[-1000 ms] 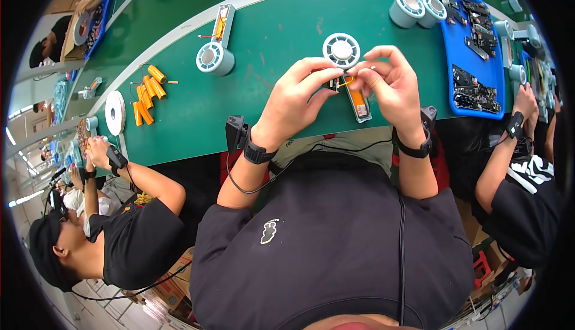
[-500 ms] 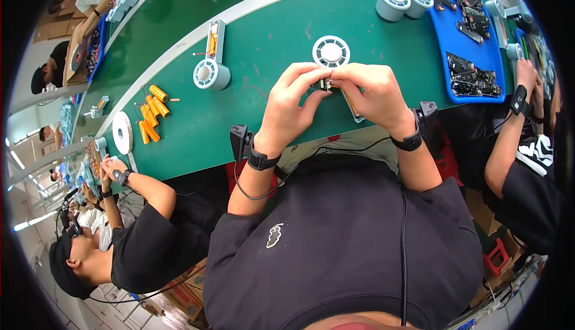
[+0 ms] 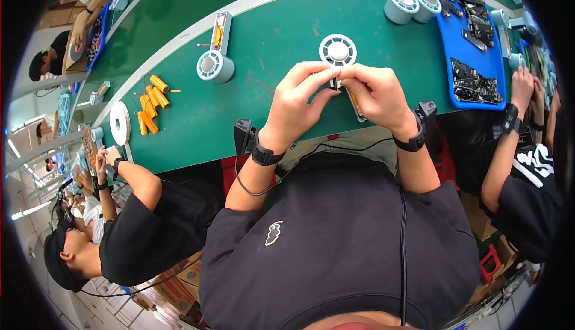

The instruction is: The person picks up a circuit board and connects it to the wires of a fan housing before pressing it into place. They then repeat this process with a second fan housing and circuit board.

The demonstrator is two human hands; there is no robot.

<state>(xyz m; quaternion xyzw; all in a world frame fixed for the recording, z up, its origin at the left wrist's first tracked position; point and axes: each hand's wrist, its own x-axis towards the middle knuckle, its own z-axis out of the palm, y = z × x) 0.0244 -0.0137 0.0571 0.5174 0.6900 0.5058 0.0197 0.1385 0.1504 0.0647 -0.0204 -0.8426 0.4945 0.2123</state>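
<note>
Above the near edge of the table, my left hand is closed in a pinch on a small black circuit board. My right hand meets it at the fingertips, also pinched. A tiny pale piece shows between its thumb and finger, too small to name. Just beyond both hands lies a light-blue handheld fan, its round slotted head facing up. Its open handle runs back beneath my right hand and is partly hidden by it.
Another open fan lies to the left, near orange battery cells and a white tape roll. Two more fans stand at the far right beside a blue tray of black circuit boards. Co-workers sit on both sides.
My hands keep their pinch at almost the same spot. The view has shifted a little, and the co-worker on the left has moved their hands.
</note>
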